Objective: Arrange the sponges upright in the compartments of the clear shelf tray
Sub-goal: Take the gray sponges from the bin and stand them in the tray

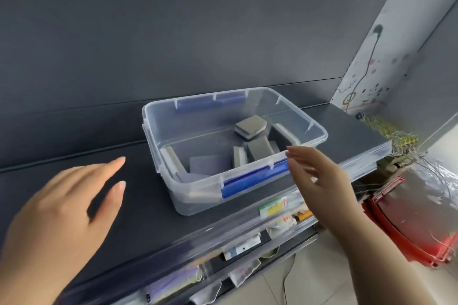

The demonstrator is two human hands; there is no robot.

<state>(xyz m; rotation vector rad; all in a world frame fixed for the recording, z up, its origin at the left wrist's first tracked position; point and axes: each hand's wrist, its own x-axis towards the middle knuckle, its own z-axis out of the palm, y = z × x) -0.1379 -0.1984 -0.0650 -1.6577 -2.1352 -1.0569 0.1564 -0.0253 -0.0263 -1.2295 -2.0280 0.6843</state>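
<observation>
One clear tray (198, 195) stands on one dark shelf (148, 218). The tray has two blue latches, a far latch (210, 101) and a near latch (255, 178). Inside it are at least five sponges (250, 126) with a pale layer, plus two or three flat grey pieces (205, 163) that could be further sponges; blur prevents a sure count. Two hands show, the left hand (62, 210) and the right hand (319, 176). One red bin (401, 218) sits at the right.

Tray (198, 202): on shelf (74, 156). Within: left-wall sponge (171, 157) at 9 o'clock, rear sponge (250, 126) at 1 o'clock, right-wall sponge (285, 135) at 3 o'clock. Outside: left hand (62, 205) at 8 o'clock, right hand (319, 176) at 4 o'clock, near the rim.
</observation>
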